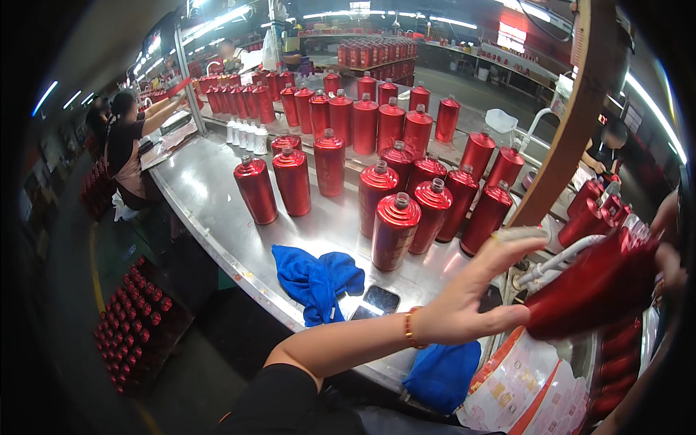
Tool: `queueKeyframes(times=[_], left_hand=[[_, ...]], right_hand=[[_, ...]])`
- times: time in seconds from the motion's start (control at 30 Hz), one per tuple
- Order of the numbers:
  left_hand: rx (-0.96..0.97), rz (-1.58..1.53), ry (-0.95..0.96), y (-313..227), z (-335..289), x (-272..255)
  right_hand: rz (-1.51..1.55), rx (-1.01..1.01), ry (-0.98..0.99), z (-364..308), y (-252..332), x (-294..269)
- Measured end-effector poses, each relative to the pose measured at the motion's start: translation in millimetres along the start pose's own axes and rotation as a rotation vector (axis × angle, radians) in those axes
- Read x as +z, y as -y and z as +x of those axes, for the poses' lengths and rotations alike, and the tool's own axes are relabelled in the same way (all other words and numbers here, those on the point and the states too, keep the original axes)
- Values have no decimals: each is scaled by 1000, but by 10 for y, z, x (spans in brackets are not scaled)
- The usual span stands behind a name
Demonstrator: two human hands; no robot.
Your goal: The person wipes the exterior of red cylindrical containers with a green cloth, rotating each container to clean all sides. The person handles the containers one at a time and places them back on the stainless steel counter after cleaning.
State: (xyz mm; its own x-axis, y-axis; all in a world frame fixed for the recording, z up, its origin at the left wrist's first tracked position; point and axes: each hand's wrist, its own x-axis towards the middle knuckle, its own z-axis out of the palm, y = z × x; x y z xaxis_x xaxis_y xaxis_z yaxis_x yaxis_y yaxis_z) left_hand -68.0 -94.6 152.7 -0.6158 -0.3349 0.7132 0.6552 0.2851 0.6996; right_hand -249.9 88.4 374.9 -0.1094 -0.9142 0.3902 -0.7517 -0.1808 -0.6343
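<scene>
My left hand [464, 301] is open, thumb and forefinger spread wide, with a pale cover on a fingertip. Its thumb tip meets the end of a tilted glossy red bottle [594, 290] in the picture; whether it touches, I cannot tell. At the right edge my right hand [670, 270], blurred by motion, grips the bottle's other end. Left of my forearm, a blue cloth [315, 283] lies crumpled by a dark phone [378, 301]. Several upright red bottles [396, 230] with clear necks stand on the metal table [210, 196] beyond.
A wooden post [569, 116] rises beside a white pipe [562, 261]. Another blue cloth [442, 373] and printed plastic sheeting [518, 384] lie at the near edge. Red bottles fill a floor crate [134, 326] at left. Co-workers [130, 138] stand left and at far right.
</scene>
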Motion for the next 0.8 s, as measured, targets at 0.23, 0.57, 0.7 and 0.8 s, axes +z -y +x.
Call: queueKeyframes(times=[0.23,0.57,0.7,0.8], left_hand=[[-709,-1011,19,80,-823,661],[-963,-290,-324,648,-863,352],[-1021,-223,-298,627,-805,328],[-1011,-213,-263,710,-786,198]], right_hand=[[382,319,378,-228,-1124,1070],[735,656,412,-893,-2097,2141],[933,649,358,-941,-2166,2183],[1024,673,335,-853,-2160,2184]])
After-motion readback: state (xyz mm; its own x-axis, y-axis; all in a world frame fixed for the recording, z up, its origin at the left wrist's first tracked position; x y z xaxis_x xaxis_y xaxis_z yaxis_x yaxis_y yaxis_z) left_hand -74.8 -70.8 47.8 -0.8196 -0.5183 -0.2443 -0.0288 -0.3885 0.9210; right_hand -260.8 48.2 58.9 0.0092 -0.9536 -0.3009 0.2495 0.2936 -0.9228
